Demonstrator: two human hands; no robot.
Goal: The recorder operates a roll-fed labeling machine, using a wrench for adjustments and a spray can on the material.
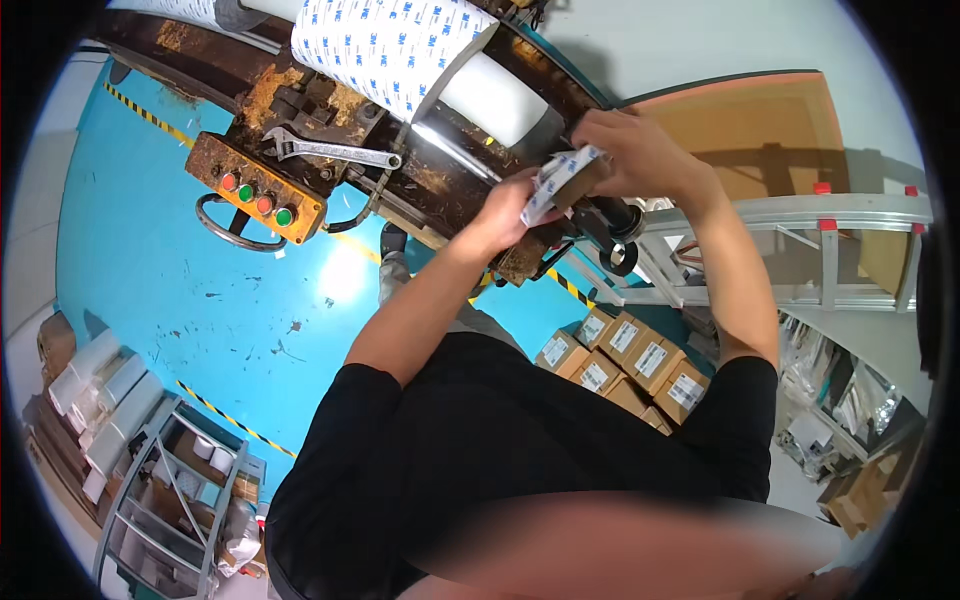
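Observation:
A narrow roll of tape (541,203), white with blue print on its outer face and brownish on its side, is between my two hands at the end of the machine. My left hand (503,212) is closed on its near left edge. My right hand (640,152) has its fingers bent round its far right side; the fingertips are partly hidden. Just beyond lies a wide roll (385,50) with the same white and blue face, on the machine's shaft, with a bare white core (495,100) beside it.
An adjustable wrench (335,150) lies on the rusty machine bed, above an orange control box (255,188) with red and green buttons. A ladder (780,212) lies at the right. Cardboard boxes (650,358) are stacked on the floor. A metal rack (165,500) stands at lower left.

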